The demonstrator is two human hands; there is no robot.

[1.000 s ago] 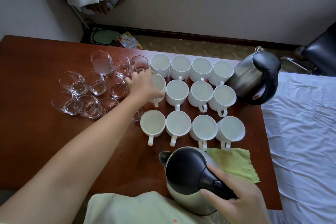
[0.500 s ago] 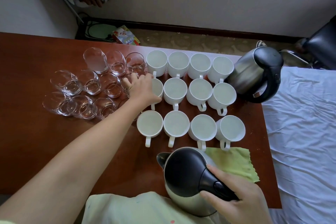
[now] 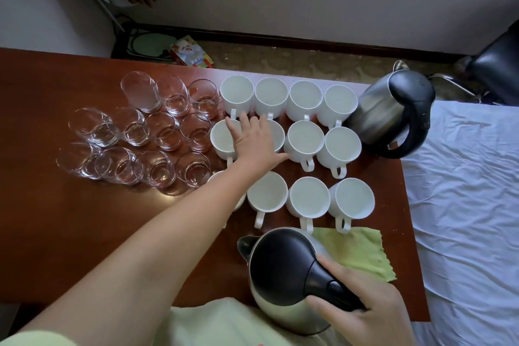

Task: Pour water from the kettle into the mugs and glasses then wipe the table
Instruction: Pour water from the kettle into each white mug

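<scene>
Fingers (image 3: 238, 128) of the left hand (image 3: 254, 140), spread flat, have shifted right from the glasses (image 3: 165, 132) onto 2 mugs (image 3: 304, 139); right hand (image 3: 362, 306) grips the kettle (image 3: 283, 270) nearer, pouring seemingly next.

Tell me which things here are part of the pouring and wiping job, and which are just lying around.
Job: near kettle gripped by right hand; white mugs; glasses; green cloth; left hand over the mugs.

Lying about: second kettle; packet on the floor; white sheet.

Pale green short sleeve (image 3: 36, 338), pale green shirt front (image 3: 213, 323), 2 bare forearms
</scene>
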